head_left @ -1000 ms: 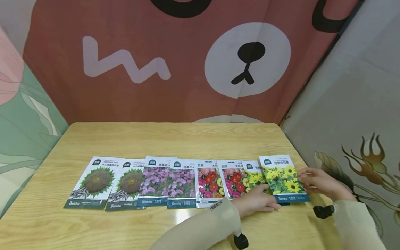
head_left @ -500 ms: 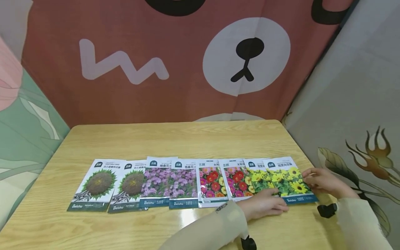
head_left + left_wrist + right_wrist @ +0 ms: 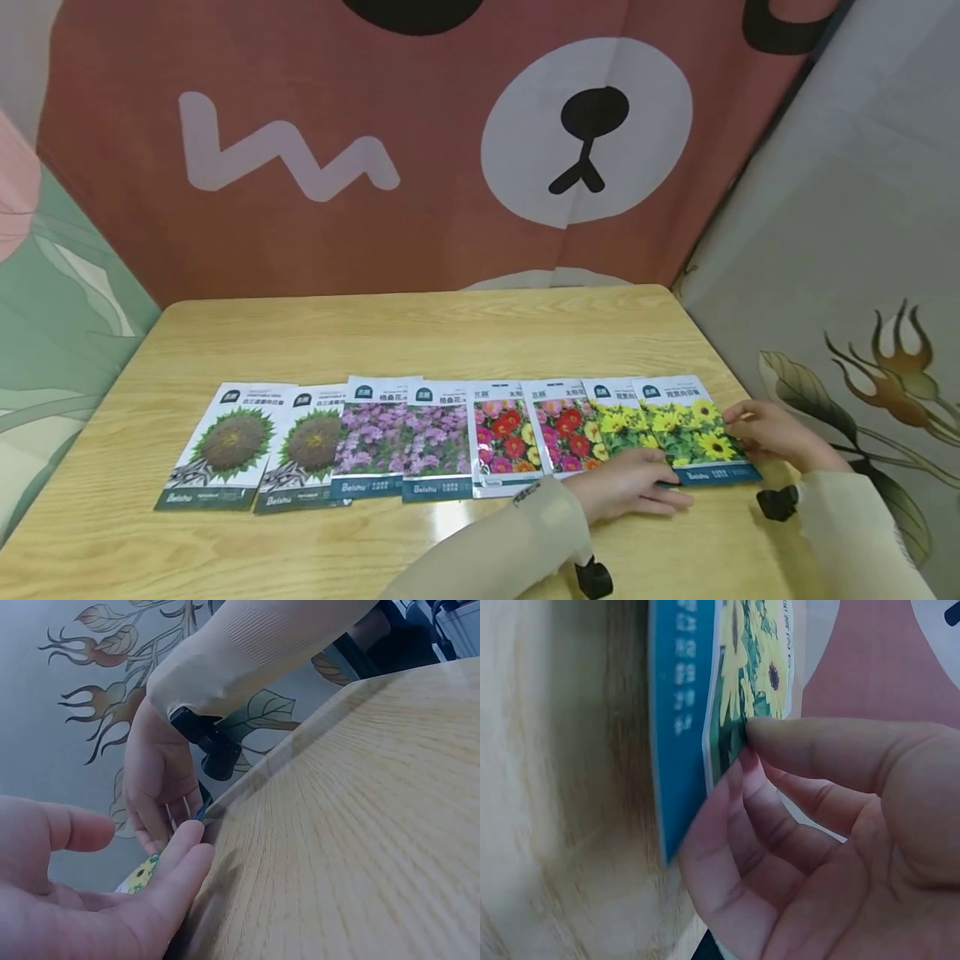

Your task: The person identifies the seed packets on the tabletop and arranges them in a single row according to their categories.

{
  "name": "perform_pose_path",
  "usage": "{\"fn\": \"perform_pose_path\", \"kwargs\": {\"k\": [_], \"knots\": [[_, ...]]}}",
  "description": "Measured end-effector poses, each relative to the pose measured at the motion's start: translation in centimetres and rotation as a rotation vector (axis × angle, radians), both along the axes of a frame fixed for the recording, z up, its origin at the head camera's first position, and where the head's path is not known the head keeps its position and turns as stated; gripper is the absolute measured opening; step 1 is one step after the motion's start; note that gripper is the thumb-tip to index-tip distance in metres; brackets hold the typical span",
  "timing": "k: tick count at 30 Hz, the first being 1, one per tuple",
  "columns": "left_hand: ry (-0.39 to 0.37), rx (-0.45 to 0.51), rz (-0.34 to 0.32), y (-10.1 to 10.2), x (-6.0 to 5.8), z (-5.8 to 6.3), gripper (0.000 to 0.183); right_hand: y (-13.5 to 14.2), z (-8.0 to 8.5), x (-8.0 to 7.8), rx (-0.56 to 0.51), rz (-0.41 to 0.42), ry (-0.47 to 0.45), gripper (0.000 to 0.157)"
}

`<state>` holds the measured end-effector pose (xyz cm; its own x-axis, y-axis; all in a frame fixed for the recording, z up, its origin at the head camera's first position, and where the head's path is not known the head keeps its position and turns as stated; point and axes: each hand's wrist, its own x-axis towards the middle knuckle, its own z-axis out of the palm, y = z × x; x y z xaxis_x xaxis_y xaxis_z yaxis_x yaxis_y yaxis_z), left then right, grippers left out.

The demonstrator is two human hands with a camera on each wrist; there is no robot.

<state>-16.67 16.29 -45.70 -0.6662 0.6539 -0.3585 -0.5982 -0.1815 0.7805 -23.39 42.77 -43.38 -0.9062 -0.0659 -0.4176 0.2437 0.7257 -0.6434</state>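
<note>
At the right end of a row of seed packets, my right hand (image 3: 776, 435) pinches the edge of a yellow sunflower packet (image 3: 693, 425) between thumb and fingers. The right wrist view shows this packet's blue lower band (image 3: 679, 750) beside the curled fingers. My left hand (image 3: 633, 485) rests by the lower edges of that packet and the similar yellow-flower packet (image 3: 617, 412) to its left, partly covering the latter. Its fingers (image 3: 169, 892) are extended and hold nothing.
Leftward along the wooden table (image 3: 420, 333) lie two red-and-pink flower packets (image 3: 510, 437), two purple flower packets (image 3: 375, 437) and two brown sunflower packets (image 3: 232, 442), overlapping in pairs. A bear-print cloth (image 3: 442, 242) hangs behind; a floral-print cloth (image 3: 795, 250) hangs at the right.
The right-hand yellow packet has come down and slightly right beside its neighbour, uncovering more of it. My right hand keeps its pinch. Over the last half second almost nothing moves.
</note>
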Motion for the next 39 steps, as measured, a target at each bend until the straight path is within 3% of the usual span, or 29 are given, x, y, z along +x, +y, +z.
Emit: {"fn": "perform_pose_path", "kwargs": {"k": [13, 18, 26, 30, 32, 36, 39], "knots": [[0.015, -0.004, 0.022, -0.6, -0.1, -0.3, 0.051, -0.9, -0.8, 0.0, 0.016, -0.018, 0.033, 0.017], [0.014, 0.004, 0.014, -1.6, -0.4, -0.3, 0.041, -0.8, -1.2, -0.3, 0.019, -0.001, 0.039, 0.015], [0.092, -0.014, 0.018, -4.5, -1.4, 0.2, 0.023, -0.2, -0.3, -1.1, 0.218, 0.061, 0.107, 0.017], [0.212, -0.077, 0.008, -7.4, -1.9, 0.9, 0.023, -0.5, -0.1, -1.4, 0.239, 0.095, 0.077, 0.014], [0.297, -0.12, 0.009, -9.6, -2.1, 1.1, 0.024, -1.0, 0.0, -1.6, 0.181, 0.101, 0.027, 0.01], [0.427, -0.233, 0.055, -15.3, -2.6, 1.0, 0.028, -2.3, 0.7, -1.9, 0.067, 0.094, -0.084, 0.007], [0.49, -0.346, 0.118, -20.1, -2.8, 0.6, 0.029, -2.7, 1.1, -2.6, 0.085, 0.156, -0.14, 0.013]]}}
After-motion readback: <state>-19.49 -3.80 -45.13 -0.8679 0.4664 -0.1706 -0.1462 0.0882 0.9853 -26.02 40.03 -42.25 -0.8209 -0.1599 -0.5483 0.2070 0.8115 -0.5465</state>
